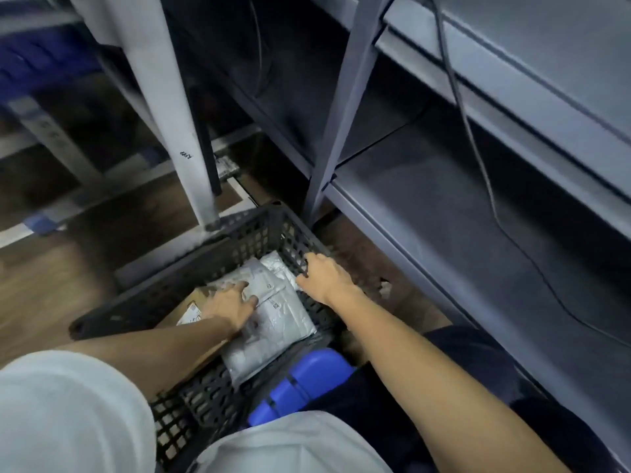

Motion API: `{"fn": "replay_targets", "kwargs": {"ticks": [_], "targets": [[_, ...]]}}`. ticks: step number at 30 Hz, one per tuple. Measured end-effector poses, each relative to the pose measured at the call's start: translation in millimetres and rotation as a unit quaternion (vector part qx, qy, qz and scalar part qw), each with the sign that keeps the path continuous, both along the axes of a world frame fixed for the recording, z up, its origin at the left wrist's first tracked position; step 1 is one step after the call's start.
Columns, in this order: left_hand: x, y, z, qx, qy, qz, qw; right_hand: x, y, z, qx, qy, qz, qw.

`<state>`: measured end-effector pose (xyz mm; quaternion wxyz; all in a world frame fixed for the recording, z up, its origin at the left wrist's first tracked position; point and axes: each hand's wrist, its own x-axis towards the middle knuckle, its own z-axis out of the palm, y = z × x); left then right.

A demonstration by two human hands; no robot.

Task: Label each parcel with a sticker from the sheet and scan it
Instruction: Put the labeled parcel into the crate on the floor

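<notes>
Black lattice plastic forms the crate (239,247) on the wooden floor (51,285), and much of what lies in it is hard to read: the frame is blurred, the labels on the parcels are only pale smudges, and the crate's near corner is cut off behind the person's white sleeve (68,411). The left hand (232,307) is inside the crate, its fingers (239,288) spread fairly wide and laid flat on top of a grey plastic mailer parcel (273,322); whether the thumb hooks the parcel's edge cannot be told. Just beyond those fingers a second grey mailer (278,266) shows partly, its lower part hidden under the first. To the left of the left fingers, a brown cardboard parcel (193,303) with a white label peeks out, mostly covered by the forearm. The right hand (326,276) sits at the crate's right wall, fingers (312,259) curled over the rim and gripping it; their tips are hidden inside the lattice. No sticker sheet or scanner can be made out. Nearer the body than both hands, a blue plastic object (307,380) is half hidden between the crate and dark trousers. Beyond the right fingers rise grey metal shelves (444,216) with a black cable (478,158) hanging across them.
</notes>
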<state>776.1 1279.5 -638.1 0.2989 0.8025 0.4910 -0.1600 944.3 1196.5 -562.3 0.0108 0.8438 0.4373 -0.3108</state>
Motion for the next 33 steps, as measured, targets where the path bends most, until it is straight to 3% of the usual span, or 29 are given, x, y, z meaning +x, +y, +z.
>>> {"fn": "replay_targets", "kwargs": {"ticks": [6, 13, 20, 25, 27, 31, 33], "targets": [[-32, -11, -42, -0.053, -0.061, 0.116, 0.990, -26, -2, -49, -0.047, 0.034, 0.002, 0.998], [-65, 26, -64, 0.028, -0.073, 0.177, 0.981, -40, -1, -76, -0.081, 0.053, 0.011, 0.995], [-82, 65, -88, -0.052, 0.040, 0.188, 0.980, -37, -5, -86, -0.097, 0.060, 0.005, 0.993], [-84, 51, -99, -0.122, -0.003, 0.249, 0.961, -34, -8, -89, -0.102, 0.074, -0.007, 0.992], [-82, 46, -99, -0.103, -0.017, 0.225, 0.969, -34, -9, -90, -0.103, 0.076, -0.012, 0.992], [-77, 35, -96, -0.040, 0.112, 0.021, 0.993, -35, -14, -91, -0.103, 0.079, -0.026, 0.991], [-73, 22, -98, -0.041, 0.117, -0.021, 0.992, -35, -15, -92, -0.104, 0.081, -0.028, 0.991]]}}
